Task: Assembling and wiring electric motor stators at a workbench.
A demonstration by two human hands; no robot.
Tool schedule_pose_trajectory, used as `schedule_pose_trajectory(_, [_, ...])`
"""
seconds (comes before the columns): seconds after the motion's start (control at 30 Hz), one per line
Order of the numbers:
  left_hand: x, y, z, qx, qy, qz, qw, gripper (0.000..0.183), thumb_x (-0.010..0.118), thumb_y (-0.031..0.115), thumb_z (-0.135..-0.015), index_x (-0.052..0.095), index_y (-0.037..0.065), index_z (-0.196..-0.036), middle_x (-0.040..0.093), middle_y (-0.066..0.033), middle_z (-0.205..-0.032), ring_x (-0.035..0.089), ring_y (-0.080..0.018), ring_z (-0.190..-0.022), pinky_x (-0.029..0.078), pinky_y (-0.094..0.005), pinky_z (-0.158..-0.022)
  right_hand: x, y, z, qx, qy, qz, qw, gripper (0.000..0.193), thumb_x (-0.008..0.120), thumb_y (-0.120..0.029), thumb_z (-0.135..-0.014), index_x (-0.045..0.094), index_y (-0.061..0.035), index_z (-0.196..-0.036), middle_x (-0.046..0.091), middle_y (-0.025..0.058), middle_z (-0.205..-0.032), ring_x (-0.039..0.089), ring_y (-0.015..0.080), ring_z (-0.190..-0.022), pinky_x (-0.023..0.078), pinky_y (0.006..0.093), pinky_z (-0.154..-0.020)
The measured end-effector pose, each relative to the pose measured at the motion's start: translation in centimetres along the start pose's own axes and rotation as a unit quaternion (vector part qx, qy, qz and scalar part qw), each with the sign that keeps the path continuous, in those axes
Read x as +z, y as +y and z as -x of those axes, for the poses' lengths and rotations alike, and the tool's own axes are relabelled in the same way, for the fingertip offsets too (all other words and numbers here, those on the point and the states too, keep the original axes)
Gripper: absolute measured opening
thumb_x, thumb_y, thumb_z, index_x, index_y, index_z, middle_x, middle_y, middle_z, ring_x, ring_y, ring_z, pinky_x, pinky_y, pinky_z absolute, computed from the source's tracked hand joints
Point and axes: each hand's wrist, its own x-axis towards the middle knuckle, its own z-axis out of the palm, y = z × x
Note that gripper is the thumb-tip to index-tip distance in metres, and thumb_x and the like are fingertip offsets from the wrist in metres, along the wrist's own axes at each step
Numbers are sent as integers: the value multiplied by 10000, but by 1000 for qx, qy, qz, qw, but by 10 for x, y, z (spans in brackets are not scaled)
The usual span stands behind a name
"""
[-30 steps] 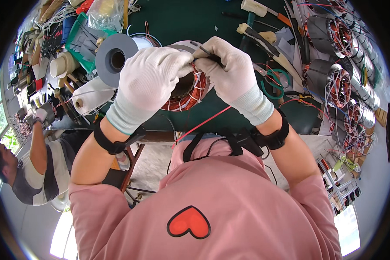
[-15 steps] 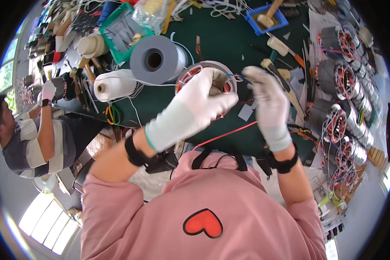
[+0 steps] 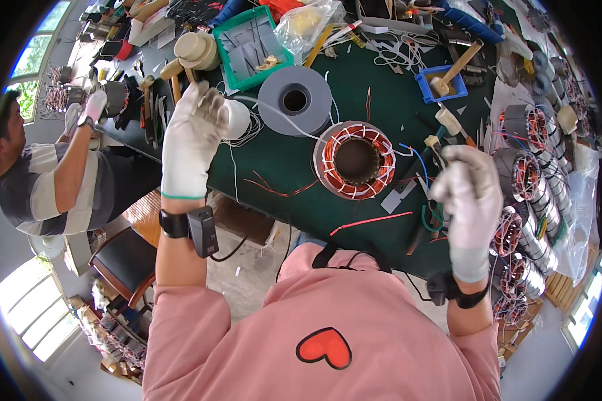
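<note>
A motor stator (image 3: pixel 338 148) with copper windings laced in white cord stands on the green table, its round bore facing up. My left hand (image 3: pixel 192 137), in a white glove, is raised left of it, fingers stretched and empty, in front of the white thread cone (image 3: pixel 239 120). On the other side my right hand (image 3: pixel 473 200), also gloved, hovers apart from the stator. Its fingers are loosely bent, with nothing visible in them. White cord runs from beside the grey spool (image 3: pixel 314 97) to the stator. Between stator and right hand lies a blue wire (image 3: pixel 421 160). A red sleeve (image 3: pixel 371 223) lies near the front edge.
A green tray (image 3: pixel 232 83) of grey slips and a blue tray (image 3: pixel 459 91) with a wooden mallet (image 3: pixel 453 70) lie farther back. More stators (image 3: pixel 515 170) line the right side. At far left a co-worker (image 3: pixel 57 174) handles another stator (image 3: pixel 116 98).
My left hand has left the stator and moved left, uncovering the windings. My right hand has moved right and lower. The view has shifted, and the red sleeve now lies on the table.
</note>
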Motion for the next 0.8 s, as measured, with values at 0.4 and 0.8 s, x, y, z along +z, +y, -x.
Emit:
schedule_pose_trajectory(0.4, [97,-16,128,174,-76,-307,932,132,615,-49,-940,660,-21,-1061,691,-62,-987,658,-108,-862,528,-231,-788,90,-38,-10,-139,-117,157,971,167,611,7,-936,685,26,-1085,727,48,-904,650,45,-798,511,213,-694])
schedule_pose_trajectory(0.8, [97,-8,133,100,-114,-365,919,148,657,-41,-908,668,-31,-1054,701,-28,-956,643,-72,-863,514,-221,-805,104,-35,1,-96,-156,98,978,112,729,-124,-855,724,-59,-947,709,91,-854,672,201,-727,516,286,-678])
